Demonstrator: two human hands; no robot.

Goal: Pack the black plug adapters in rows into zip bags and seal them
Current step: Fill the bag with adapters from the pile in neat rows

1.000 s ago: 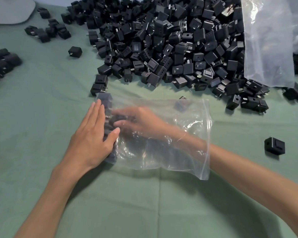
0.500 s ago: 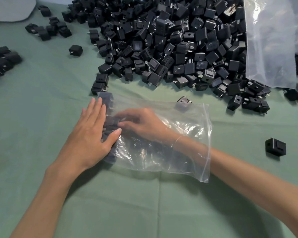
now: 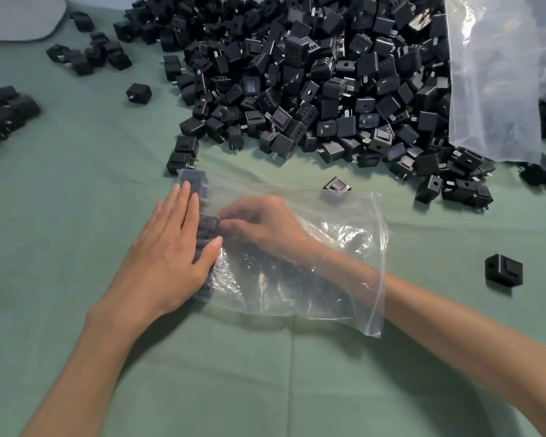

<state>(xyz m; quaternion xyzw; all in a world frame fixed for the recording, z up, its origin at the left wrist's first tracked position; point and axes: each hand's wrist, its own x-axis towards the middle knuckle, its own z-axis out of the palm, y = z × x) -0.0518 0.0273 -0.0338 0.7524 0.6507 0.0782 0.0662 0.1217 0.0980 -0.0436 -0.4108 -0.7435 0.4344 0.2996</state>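
1. A clear zip bag is laid flat on the green cloth, its open zip edge turned to the right.
2. A row of black adapters is stood along the bag's closed left end.
3. The left hand is laid flat on the outside of that end, fingers straight and together, and the row is partly covered by them.
4. The right hand is reached inside the bag; its fingers are curled and pinched on an adapter of the row, as seen through the plastic.
5. Any marking on the adapters is too small to be read.
6. The adapters are seen as small matt black cubes with metal prongs and round holes; a large pile is heaped just beyond the bag.
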